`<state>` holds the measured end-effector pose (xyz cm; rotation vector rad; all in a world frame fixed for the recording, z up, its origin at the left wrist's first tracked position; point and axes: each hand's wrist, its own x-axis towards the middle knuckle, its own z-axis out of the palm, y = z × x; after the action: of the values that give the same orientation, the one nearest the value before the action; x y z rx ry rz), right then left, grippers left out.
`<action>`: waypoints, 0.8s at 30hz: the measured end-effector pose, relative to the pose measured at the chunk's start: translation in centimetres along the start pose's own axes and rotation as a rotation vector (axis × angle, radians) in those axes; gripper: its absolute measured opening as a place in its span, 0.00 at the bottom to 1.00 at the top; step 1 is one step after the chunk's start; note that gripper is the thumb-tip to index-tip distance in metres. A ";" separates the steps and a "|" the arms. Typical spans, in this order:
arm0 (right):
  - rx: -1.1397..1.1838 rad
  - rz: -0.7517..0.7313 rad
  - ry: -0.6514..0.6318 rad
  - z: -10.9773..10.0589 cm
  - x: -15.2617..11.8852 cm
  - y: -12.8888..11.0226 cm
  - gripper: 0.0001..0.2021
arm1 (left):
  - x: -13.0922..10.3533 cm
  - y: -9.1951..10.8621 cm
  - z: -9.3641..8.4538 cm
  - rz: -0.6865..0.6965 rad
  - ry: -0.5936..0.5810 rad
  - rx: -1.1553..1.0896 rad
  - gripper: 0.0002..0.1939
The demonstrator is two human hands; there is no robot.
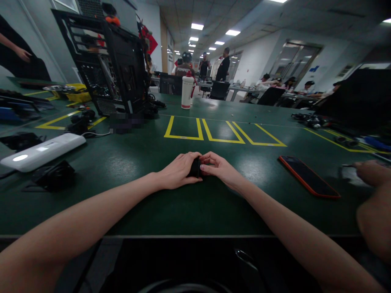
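A small black block-like object (194, 168) rests at the middle of the green table (171, 211), between my two hands. My left hand (180, 170) is wrapped round its left side, thumb low and fingers over the top. The fingertips of my right hand (215, 166) pinch at its right side, closed; whether they grip this object or a small part at its edge is hidden. Its exact kind cannot be made out. Beyond my hands, yellow tape outlines (222, 141) mark the table.
An orange-edged phone (310, 177) lies to the right, near another person's hand (374, 173). Leftward are a white power strip (45, 151), a black device (53, 176) and an open black computer case (122, 69). A white bottle (187, 92) stands further back. People sit and stand beyond.
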<state>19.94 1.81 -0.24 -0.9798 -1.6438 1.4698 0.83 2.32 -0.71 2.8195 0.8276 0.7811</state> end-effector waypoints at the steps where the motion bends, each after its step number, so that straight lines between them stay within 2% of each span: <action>1: -0.005 0.011 -0.004 0.0 0.0 -0.1 0.12 | 0.0 0.0 0.0 0.003 -0.001 0.001 0.31; 3: -0.014 0.015 -0.012 0.0 -0.1 -0.2 0.12 | 0.0 0.0 0.0 0.001 -0.004 0.004 0.31; 8: -0.041 -0.090 -0.011 0.0 0.0 -0.2 0.14 | 0.0 0.0 0.1 0.001 0.004 0.001 0.31; 13: 0.068 -0.007 -0.016 0.2 0.0 -0.3 0.09 | 0.0 0.0 0.1 0.004 0.001 0.000 0.31; 19: 0.037 0.009 0.012 0.1 0.1 -0.2 0.13 | 0.0 0.0 0.1 -0.005 -0.010 -0.012 0.31; 24: 0.031 0.049 -0.003 0.1 0.0 -0.4 0.13 | 0.0 0.0 0.0 0.000 -0.007 -0.015 0.31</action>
<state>19.81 1.70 0.14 -1.0075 -1.6041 1.5256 0.83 2.34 -0.68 2.8079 0.8175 0.7737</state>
